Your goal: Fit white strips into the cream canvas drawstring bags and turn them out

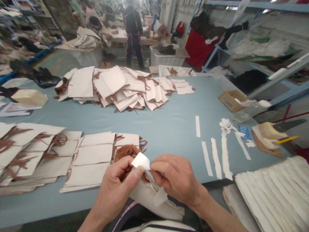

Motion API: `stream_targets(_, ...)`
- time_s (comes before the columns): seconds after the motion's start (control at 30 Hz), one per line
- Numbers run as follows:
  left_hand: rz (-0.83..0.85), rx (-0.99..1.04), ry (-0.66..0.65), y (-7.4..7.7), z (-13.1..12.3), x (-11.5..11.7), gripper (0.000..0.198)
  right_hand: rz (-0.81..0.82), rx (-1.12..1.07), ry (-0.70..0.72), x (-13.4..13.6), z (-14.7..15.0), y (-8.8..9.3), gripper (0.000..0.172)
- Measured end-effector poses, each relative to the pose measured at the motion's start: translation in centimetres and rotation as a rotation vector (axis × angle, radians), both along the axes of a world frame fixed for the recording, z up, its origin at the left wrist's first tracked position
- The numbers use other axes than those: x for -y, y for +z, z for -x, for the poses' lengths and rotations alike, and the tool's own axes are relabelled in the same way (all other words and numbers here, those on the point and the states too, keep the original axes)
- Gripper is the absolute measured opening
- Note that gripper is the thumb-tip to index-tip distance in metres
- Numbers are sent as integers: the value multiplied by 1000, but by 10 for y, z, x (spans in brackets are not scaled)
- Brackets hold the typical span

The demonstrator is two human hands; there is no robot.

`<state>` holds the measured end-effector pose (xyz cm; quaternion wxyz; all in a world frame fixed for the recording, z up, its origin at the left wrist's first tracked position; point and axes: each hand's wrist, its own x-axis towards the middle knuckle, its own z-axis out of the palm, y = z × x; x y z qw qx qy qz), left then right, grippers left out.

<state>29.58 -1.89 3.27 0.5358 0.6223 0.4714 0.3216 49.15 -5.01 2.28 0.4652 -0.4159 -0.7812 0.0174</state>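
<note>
Between my two hands is a folded cream fabric piece (147, 201) with a brown gathered part (126, 151), held at the table's near edge. My left hand (118, 185) is closed, its thumb pressing a white strip (141, 160) against the fabric. On the other side, my right hand (180, 177) is closed in a pinch at the strip's right end and the fabric edge, its fingertips partly hidden. A loose pale end (160, 197) hangs below the right fingers. Just left lie stacked cream pieces (96, 161) with brown edging.
A heap of cream pieces (113, 83) lies across the blue-green table (176, 125). To the right are white strips (207, 158), a cardboard box (231, 100), a clear jar (251, 111) and folded cream cloth (277, 190). A person (133, 32) stands in the background.
</note>
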Motion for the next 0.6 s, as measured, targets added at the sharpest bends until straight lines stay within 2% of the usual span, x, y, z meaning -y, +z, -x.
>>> stream_targets(0.07, 0, 3, 48, -4, -1, 1, 38, 51, -64, 27, 2, 2, -1, 14)
stream_targets(0.13, 7, 7, 56, -7, 0, 1, 37, 281, -313, 71, 3, 3, -3, 5)
stream_targets(0.17, 2, 8, 51, -9, 1, 2, 36, 471, -484, 135, 3, 2, -4, 16)
stream_targets(0.23, -23, 2, 60, -11, 3, 3, 35, 885, -782, 326, -1, -2, -4, 51)
stream_targets(0.27, -42, -5, 62, -11, 4, 3, 35, 1036, -854, 416, -4, -4, -4, 65)
stream_targets(0.3, -64, -15, 62, -11, 4, 4, 35, 1117, -863, 473, -7, -6, -2, 73)
stream_targets(0.37, -111, -38, 49, -8, 3, 4, 33, 1098, -774, 433, -12, -5, 1, 69)
stream_targets(0.47, -188, -68, 38, -1, 0, 3, 32, 907, -657, 248, -13, 9, 5, 41)
stream_targets(0.53, -203, -69, 25, 4, 0, 2, 33, 843, -675, 163, -11, 22, 6, 28)
stream_targets(0.6, -185, -49, -14, 7, 2, 1, 33, 832, -739, 119, -10, 31, 4, 28)
